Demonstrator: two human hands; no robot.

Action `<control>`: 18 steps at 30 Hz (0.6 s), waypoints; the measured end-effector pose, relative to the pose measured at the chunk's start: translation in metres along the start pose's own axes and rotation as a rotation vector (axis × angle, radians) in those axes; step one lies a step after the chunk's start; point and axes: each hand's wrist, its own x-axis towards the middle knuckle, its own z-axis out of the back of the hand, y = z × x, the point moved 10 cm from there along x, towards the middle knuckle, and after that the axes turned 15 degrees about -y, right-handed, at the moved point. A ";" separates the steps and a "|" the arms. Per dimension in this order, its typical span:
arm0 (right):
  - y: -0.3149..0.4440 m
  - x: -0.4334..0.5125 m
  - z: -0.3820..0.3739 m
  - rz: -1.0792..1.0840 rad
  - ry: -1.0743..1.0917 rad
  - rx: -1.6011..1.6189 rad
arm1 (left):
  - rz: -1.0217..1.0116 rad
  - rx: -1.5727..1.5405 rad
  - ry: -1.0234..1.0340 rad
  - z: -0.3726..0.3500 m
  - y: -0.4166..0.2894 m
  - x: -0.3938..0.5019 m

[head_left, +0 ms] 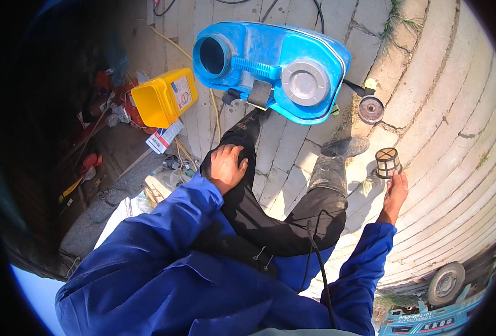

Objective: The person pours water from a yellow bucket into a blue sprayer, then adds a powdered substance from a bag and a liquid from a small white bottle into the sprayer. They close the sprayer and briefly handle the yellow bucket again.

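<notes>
My right hand (395, 191) holds a small mesh strainer basket (387, 163) by its rim, out to the right above the paving. Resting on my left knee, my left hand (227, 167) holds nothing, its thumb apart from the fingers. In front of my feet is a blue plastic tank (258, 46), seemingly a knapsack sprayer, with a ribbed handle (256, 68) on top. Its round filler mouth (212, 56) on the left is uncapped and dark inside. A grey round cap (305, 82) covers the right part. Beside the tank, a dark round lid (371, 109) lies on the paving.
A yellow plastic bucket (155, 103) stands left of the tank, near a printed carton (164, 137) and shaded clutter. A yellowish cord (214, 111) and black cables (321, 14) cross the paving (432, 109). A blue vehicle (424, 321) bearing writing is at lower right.
</notes>
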 end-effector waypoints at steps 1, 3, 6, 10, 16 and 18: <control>0.016 -0.042 -0.005 0.114 0.042 0.004 | 0.007 0.017 0.012 0.002 0.012 -0.004; 0.067 -0.126 -0.014 0.350 0.008 0.114 | 0.024 0.033 0.038 0.001 0.032 -0.013; 0.143 -0.273 -0.050 0.773 0.009 -0.018 | 0.087 0.047 0.114 -0.011 0.062 -0.026; 0.159 -0.453 -0.173 1.162 0.284 -0.098 | 0.098 0.095 0.161 -0.021 0.091 -0.029; 0.099 -0.612 -0.370 1.915 0.656 -0.317 | 0.171 0.028 0.154 -0.017 0.147 -0.005; 0.068 -0.617 -0.417 2.005 0.631 -0.525 | 0.178 -0.028 0.129 -0.013 0.163 0.003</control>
